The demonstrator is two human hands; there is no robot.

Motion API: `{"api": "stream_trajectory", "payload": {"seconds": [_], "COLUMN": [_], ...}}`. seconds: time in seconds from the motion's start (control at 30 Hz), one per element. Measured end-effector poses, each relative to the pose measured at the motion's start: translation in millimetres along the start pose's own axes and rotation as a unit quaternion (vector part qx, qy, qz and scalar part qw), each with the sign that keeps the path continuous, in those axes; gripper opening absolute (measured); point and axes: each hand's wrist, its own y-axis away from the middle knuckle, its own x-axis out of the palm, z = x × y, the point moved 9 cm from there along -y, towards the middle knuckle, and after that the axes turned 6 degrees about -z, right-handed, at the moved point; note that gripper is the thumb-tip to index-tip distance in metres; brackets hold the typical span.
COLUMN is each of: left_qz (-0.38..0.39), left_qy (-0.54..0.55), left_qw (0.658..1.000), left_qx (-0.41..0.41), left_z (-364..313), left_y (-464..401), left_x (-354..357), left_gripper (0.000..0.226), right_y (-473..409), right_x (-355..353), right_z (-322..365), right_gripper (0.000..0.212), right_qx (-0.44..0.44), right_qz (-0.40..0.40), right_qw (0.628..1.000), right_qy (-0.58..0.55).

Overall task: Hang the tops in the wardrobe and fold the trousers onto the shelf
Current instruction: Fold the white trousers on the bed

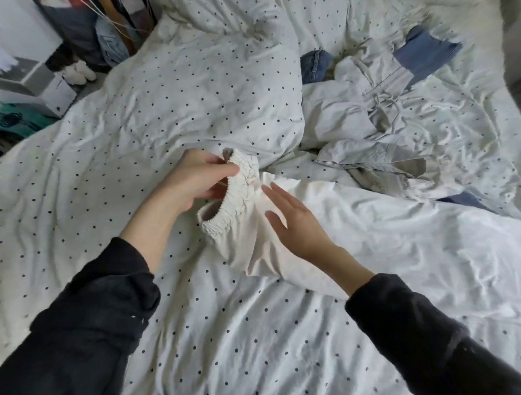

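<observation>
1. At the far left, beside the bed, white boxes (pixel 40 88) stood on the floor with a pale pair of shoes (pixel 80 73) just behind them; dark clutter above them was too blurred to make out
2. A white duvet with dark dots (pixel 158 118) covered the bed, heavily creased
3. The left hand (pixel 192 179), in a black sleeve (pixel 88 324), pinched the gathered elastic band of a white garment (pixel 248 228) between thumb and curled fingers, lifting that edge off the duvet
4. The right hand (pixel 293 222) lay flat on the garment's cloth just beside the band, fingers straight and spread, gripping nothing
5. The white garment stretched away to the right across the bed, its far end cut off by the frame edge
6. Further right and behind, a crumpled pale grey garment (pixel 370 122) lay over blue denim (pixel 315 64), which showed only in patches
7. The upper right corner was smeared by blur
</observation>
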Motion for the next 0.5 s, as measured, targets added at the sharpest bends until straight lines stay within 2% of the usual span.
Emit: {"api": "stream_trajectory", "payload": {"seconds": [0.07, 0.13, 0.23, 0.3, 0.33, 0.4, 0.43, 0.5], "left_qz": [0.007, 0.011, 0.029, 0.09, 0.133, 0.207, 0.228, 0.228], "left_qy": [-0.016, -0.068, -0.143, -0.14, -0.141, -0.121, -0.09, -0.039], "left_qw": [1.0, 0.996, 0.987, 0.985, 0.98, 0.971, 0.969, 0.972], "left_qx": [0.02, 0.049, 0.069, 0.057, 0.041, -0.016, -0.042, -0.037], "left_z": [-17.1, -29.4, -25.9, -7.9, 4.6, 26.6, 32.6, 29.0], "left_y": [9.6, 17.2, 27.4, 30.5, 31.2, 31.2, 30.7, 28.8], "left_x": [44.8, 92.9, 170.6, 225.6, 245.2, 259.5, 260.6, 246.5], "left_gripper": [0.017, 0.026, 0.014, 0.013, 0.012, 0.016, 0.025, 0.031], "right_y": [17.8, 40.1, 71.9, 91.8, 100.2, 109.6, 112.0, 108.4], "right_x": [-32.3, -52.6, -84.9, -102.3, -105.6, -104.7, -105.1, -106.1], "right_z": [-47.1, -90.1, -133.4, -159.3, -167.5, -175.9, -179.9, -167.2], "right_gripper": [0.035, 0.031, 0.034, 0.036, 0.035, 0.034, 0.033, 0.03], "right_qx": [0.138, 0.273, 0.38, 0.412, 0.419, 0.408, 0.382, 0.288], "right_qz": [-0.011, 0.001, -0.047, -0.072, -0.074, -0.075, -0.086, -0.124], "right_qw": [0.988, 0.943, 0.848, 0.822, 0.823, 0.849, 0.878, 0.94], "right_qy": [-0.071, -0.193, -0.365, -0.386, -0.377, -0.327, -0.276, -0.134]}}
